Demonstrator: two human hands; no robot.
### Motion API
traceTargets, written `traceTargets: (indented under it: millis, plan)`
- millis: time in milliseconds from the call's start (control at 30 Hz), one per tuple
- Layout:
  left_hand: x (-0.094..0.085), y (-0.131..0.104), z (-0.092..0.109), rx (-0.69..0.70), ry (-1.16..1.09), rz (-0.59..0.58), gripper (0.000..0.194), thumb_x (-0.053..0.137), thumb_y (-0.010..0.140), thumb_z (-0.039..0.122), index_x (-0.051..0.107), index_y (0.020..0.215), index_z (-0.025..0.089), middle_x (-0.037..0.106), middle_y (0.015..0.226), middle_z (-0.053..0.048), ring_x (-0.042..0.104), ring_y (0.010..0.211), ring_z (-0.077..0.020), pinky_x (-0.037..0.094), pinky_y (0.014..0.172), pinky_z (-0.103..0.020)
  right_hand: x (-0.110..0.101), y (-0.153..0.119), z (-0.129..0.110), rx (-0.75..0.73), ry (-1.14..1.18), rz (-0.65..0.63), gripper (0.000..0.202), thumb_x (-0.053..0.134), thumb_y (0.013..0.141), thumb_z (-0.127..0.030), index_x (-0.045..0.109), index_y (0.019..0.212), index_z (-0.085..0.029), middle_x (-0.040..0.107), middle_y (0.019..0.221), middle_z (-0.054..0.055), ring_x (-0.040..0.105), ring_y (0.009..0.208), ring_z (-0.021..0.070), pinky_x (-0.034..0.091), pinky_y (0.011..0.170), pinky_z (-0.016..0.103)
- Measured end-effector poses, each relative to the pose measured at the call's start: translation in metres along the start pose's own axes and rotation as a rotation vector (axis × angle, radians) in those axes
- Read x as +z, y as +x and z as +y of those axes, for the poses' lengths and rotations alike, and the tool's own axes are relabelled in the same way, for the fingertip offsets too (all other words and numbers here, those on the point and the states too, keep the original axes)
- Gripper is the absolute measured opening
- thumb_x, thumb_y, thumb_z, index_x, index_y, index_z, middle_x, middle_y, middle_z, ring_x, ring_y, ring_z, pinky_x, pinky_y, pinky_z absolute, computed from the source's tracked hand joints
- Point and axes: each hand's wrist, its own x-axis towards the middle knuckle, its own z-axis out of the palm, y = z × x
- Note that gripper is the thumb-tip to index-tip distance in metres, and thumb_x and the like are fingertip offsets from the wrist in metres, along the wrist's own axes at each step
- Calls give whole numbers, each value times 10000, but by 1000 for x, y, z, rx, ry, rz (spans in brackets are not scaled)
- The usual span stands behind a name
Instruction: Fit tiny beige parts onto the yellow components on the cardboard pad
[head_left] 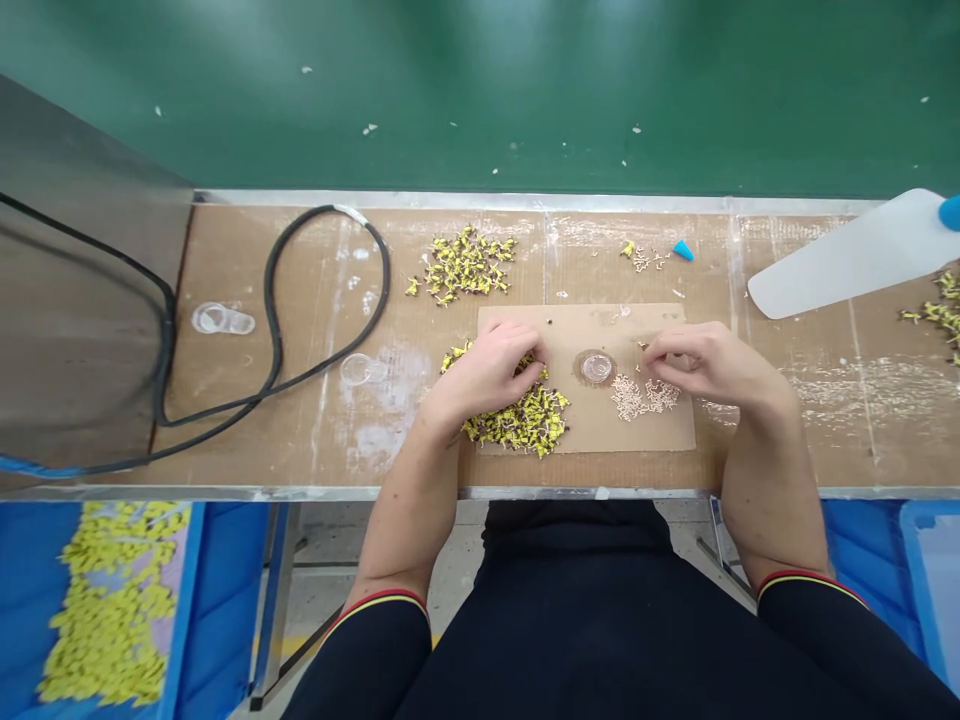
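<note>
My left hand point(499, 368) is over a pile of small yellow figure-like pieces with dark tips point(525, 422), its fingers curled and pressed together; what they hold, if anything, is hidden. My right hand point(694, 362) hovers above two small heaps of tiny pale pink parts point(630, 398), thumb and forefinger pinched; a tiny speck shows at the fingertips, too small to name. Between the hands sits a small clear round dish point(597, 368) on a cardboard sheet point(585, 435).
Another yellow pile point(469, 265) lies farther back. A blue cone-shaped cap point(682, 250) lies near loose pink parts. A white bottle point(847, 255) lies at right, a looped black cable point(276, 330) at left. Clear plastic pieces point(223, 319) lie left. A blue bin point(217, 600) stands below.
</note>
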Motion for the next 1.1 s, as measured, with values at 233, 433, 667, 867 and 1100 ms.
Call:
traceTargets:
  millis: [233,433,667,867,1100]
  plan:
    - [-4,-1,2,5,-116,130,91,473,913,177,532,851,206,701,886,-12,637,870,-182,448,954,-370,-3,0,-4,20,188,153,117,631,890,-207,732,830,-207,765,769,15,677,665,148,533,633,284]
    - [0,0,1,28,24,150,125,548,933,292,633,945,202,716,967,-56,638,992,-246,443,976,-415,2,2,-8,-70,436,417,80,725,902,-298,719,847,-240,740,796,21,672,727,165,543,657,328]
    - [8,3,-2,57,119,41,178,572,917,287,739,922,226,682,966,-64,614,954,-246,429,954,-431,4,2,-9,-22,378,481,141,736,889,-375,710,809,-261,675,714,3,570,640,151,480,592,333]
    - [12,5,3,82,95,20,222,533,941,260,741,871,221,668,924,-61,595,898,-238,429,916,-423,4,4,-12,-49,317,454,95,710,908,-277,726,819,-251,710,739,1,573,624,134,451,571,307]
    - [14,6,5,98,173,6,180,564,941,280,723,889,216,677,965,-64,593,940,-241,427,915,-411,3,4,-16,-13,115,327,171,631,959,-299,739,847,-229,725,759,26,612,674,161,470,615,315]
